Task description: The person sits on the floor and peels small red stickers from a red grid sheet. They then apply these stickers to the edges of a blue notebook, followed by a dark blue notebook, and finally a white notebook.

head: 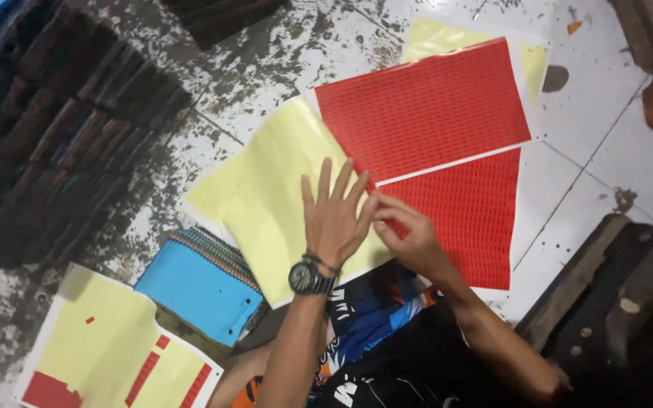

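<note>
1. Left hand: lies flat, palm down, with its fingers spread wide on the pale yellow backing of the sticker sheet; a dark wristwatch sits on the wrist.
2. Right hand: just beside the left hand, touching it at the fingertips; its fingers are drawn narrowly together in a pinch at the edge of the red sticker area. What exactly lies between them is too small to tell.
3. Sticker sheet: rests partly across the person's lap and partly on the floor; its left part is bare yellow backing, its right part is covered with rows of small red labels.
4. Second red sheet: lies on the floor just above the first and touching it, with yellow backing showing along its upper edge.
5. Used sheet: lower left on the floor, mostly bare yellow, with a few red strips left at its lower edge.
6. Blue stack: a pile of blue-covered items between the used sheet and the sticker sheet.
7. Floor: white tiles, heavily stained dark towards the left.
8. Dark wooden block: at the right, near the right forearm.
</note>
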